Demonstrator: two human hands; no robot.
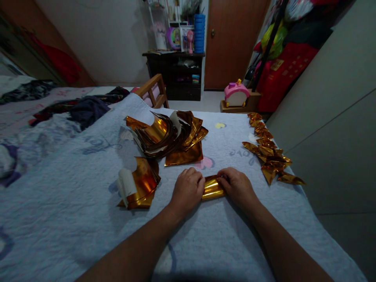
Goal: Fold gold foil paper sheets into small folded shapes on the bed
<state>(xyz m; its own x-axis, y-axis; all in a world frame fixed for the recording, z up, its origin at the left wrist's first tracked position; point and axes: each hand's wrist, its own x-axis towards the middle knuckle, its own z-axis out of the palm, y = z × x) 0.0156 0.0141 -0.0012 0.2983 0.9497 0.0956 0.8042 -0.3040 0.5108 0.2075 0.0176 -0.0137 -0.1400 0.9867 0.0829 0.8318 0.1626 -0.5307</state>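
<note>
Between my two hands lies a sheet of gold foil paper (213,188), curled into a rolled shape on the bed. My left hand (188,188) is closed around its left end. My right hand (237,187) grips the upper right end, thumb and fingers pressed together. Left of my left hand is a small curled stack of gold foil sheets (143,182) with pale backs. Farther off sits a larger fanned stack of gold foil sheets (167,135). Several folded gold foil pieces (272,156) lie in a row along the right edge.
A pale blue quilt (88,219) with printed patterns covers the bed. Dark clothes (89,111) lie at the far left. Beyond the bed stand a wooden chair (158,92), a dark cabinet (176,74) and a pink toy (236,94). A pale cupboard (335,117) borders the right side.
</note>
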